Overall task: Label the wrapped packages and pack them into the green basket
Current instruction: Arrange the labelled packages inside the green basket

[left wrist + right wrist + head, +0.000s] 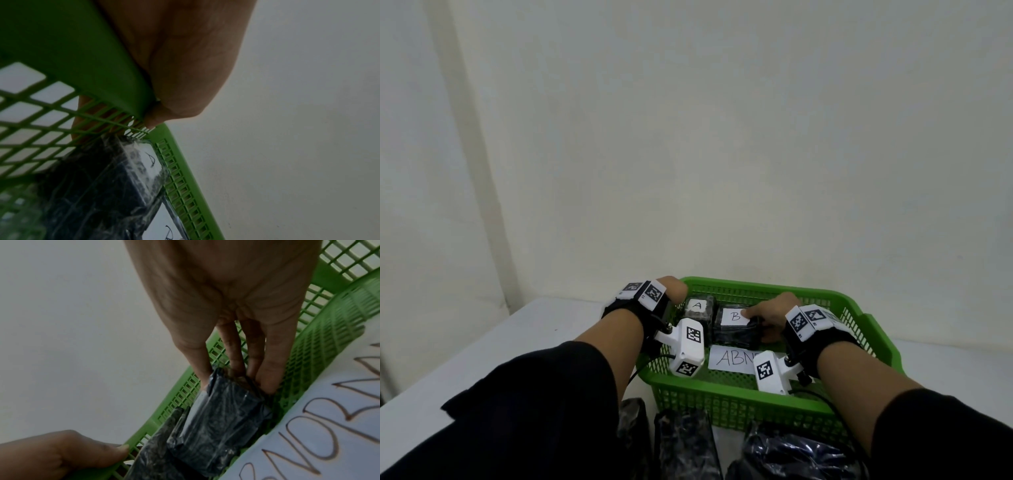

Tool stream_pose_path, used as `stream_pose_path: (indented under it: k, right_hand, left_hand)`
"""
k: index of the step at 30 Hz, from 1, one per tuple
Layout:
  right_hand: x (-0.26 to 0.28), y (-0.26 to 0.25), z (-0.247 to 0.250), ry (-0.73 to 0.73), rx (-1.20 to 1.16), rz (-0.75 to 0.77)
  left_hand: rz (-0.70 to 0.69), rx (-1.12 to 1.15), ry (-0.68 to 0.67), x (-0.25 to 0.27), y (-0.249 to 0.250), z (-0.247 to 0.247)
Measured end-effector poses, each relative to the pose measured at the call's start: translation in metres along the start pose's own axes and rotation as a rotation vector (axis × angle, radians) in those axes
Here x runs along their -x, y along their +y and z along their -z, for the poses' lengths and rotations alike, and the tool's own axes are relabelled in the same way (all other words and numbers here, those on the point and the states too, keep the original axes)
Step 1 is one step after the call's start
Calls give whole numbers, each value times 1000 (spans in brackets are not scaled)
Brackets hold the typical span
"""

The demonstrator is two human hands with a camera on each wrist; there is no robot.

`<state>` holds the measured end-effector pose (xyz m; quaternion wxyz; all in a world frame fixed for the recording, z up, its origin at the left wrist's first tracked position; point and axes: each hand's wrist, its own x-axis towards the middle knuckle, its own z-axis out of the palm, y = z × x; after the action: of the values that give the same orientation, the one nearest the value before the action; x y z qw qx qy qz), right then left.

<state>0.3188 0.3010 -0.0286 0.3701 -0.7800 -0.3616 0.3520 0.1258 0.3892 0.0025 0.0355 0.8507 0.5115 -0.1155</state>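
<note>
Gripping: right hand holds package B in basket
Left hand: clasps basket's far-left rim
Package A: left of B

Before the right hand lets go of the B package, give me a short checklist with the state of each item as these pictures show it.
1. Package B inside the green basket: ok.
2. B beside package A, labels facing up: ok.
3. Right hand has its grip on B, thumb and fingers around its end: ok.
4. B resting flat on the basket floor: cannot tell, its underside is hidden.
5. Left hand steadies the basket at its rim: ok.
6. All packages packed: not ok, wrapped packages lie on the table in front of the basket.
</note>
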Motion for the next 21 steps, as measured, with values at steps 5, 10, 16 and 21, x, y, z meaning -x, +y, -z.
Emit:
stream_pose_path:
  k: [5,10,16,21]
  right_hand:
    - [3,-1,3,10,51,31]
    - [-2,0,3,-16,80,14]
    - [-7,3,5,-25,94,6]
    - [2,-16,16,-23,330,106]
  left_hand:
    - [44,104,59,1,0,-1]
    - [170,371,83,-10,-7,-7]
    - [192,589,126,-4,-7,-8]
    - [186,692,159,23,-2,11]
